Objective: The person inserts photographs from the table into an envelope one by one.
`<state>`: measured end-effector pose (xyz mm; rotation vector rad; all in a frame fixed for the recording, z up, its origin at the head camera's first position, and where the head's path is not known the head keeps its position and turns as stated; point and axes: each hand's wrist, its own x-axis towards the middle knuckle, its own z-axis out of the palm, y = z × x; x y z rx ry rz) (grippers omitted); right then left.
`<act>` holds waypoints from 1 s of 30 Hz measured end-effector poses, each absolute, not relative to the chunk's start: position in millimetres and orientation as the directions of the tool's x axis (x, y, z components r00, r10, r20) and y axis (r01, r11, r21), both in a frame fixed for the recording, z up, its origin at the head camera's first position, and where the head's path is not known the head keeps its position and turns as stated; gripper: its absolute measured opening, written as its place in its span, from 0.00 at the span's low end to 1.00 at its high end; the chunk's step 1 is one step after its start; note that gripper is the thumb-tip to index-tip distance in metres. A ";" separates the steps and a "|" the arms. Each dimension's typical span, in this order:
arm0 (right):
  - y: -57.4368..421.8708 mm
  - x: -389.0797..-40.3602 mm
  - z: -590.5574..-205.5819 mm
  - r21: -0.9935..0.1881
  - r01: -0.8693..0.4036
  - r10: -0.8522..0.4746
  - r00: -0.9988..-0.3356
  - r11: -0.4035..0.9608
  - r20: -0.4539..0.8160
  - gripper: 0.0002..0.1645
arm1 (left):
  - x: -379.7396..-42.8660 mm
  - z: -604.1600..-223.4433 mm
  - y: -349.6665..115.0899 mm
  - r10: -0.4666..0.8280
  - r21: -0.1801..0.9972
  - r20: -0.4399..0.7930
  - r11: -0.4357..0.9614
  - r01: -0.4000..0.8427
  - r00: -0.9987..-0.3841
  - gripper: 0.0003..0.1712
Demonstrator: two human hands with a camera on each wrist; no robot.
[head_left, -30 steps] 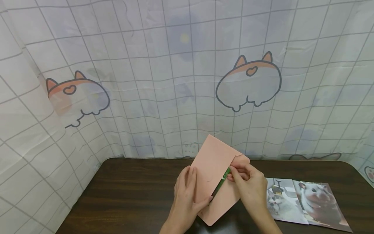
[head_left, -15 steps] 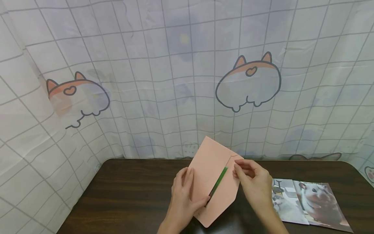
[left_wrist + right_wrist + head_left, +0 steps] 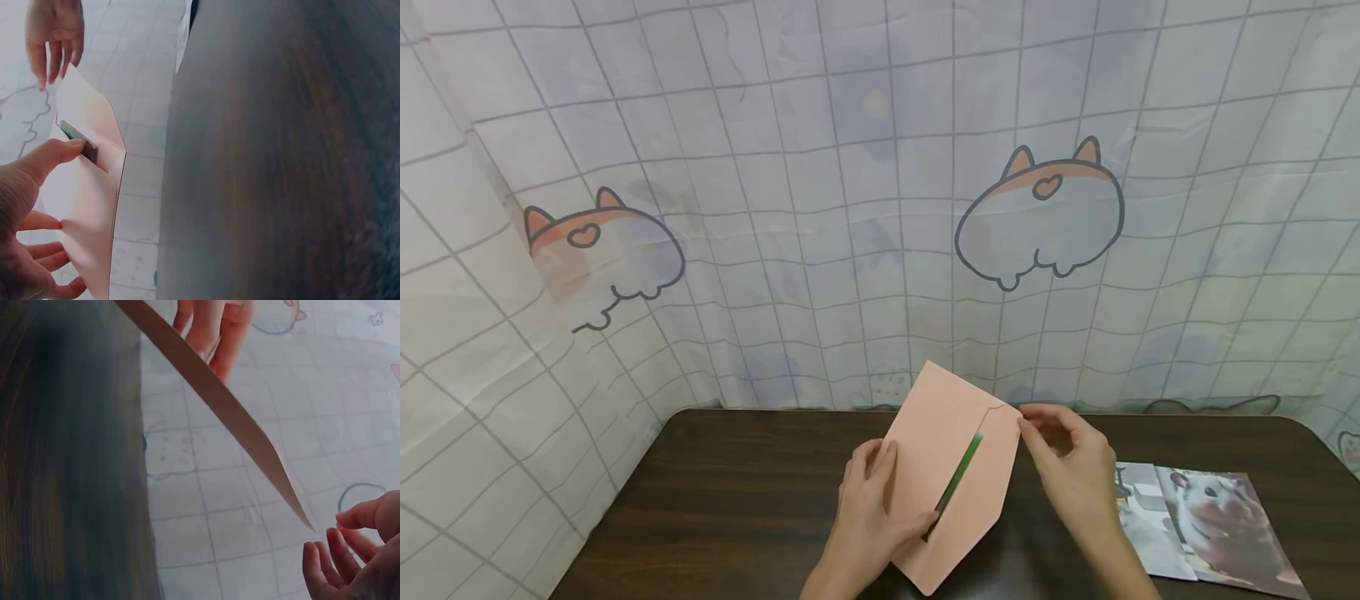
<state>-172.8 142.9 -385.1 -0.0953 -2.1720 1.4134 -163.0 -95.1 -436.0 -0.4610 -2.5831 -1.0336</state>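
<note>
A pink paper envelope (image 3: 928, 433) is held up at a slant in my left hand (image 3: 868, 517), thumb on its front and fingers at its left edge. In the slit down its front shows a narrow green strip (image 3: 961, 473) of a card, the rest hidden inside. The left wrist view has the left thumb pressing at this card (image 3: 80, 139), dark toward its lower end. My right hand (image 3: 1075, 467) is at the envelope's upper right corner. From the right wrist, that hand (image 3: 356, 556) appears with loosely bent fingers, a small gap from the envelope's tip.
On the right of the dark wooden table (image 3: 737, 500) lie two picture cards side by side, a cat card (image 3: 1153, 533), partly behind the right forearm, and a hamster card (image 3: 1225, 521). Behind the table hangs a white grid-patterned curtain (image 3: 820, 250) with cartoon animals.
The right hand has moved right, from the slit out to the envelope's corner. The flap side, lifted earlier, now lies flatter. The envelope has sunk slightly, still in the left hand.
</note>
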 end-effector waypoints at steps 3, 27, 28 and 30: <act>148.7 -174.4 -386.6 -0.851 -0.211 0.317 -0.864 0.481 0.392 0.08 | -162.0 -434.8 -96.1 0.182 0.613 0.375 0.687 0.390 -0.909 0.52; 210.1 -196.1 -415.1 -0.701 -0.165 0.208 -0.886 0.693 0.415 0.14 | -163.4 -434.5 -105.0 0.168 0.618 0.366 0.692 0.374 -0.915 0.54; 212.4 -196.4 -416.0 -0.700 -0.160 0.211 -0.886 0.696 0.413 0.14 | -163.7 -434.7 -105.4 0.165 0.613 0.372 0.696 0.375 -0.914 0.53; 216.8 -197.1 -418.0 -0.694 -0.156 0.212 -0.885 0.703 0.414 0.14 | -163.7 -434.8 -106.4 0.161 0.605 0.379 0.702 0.375 -0.911 0.53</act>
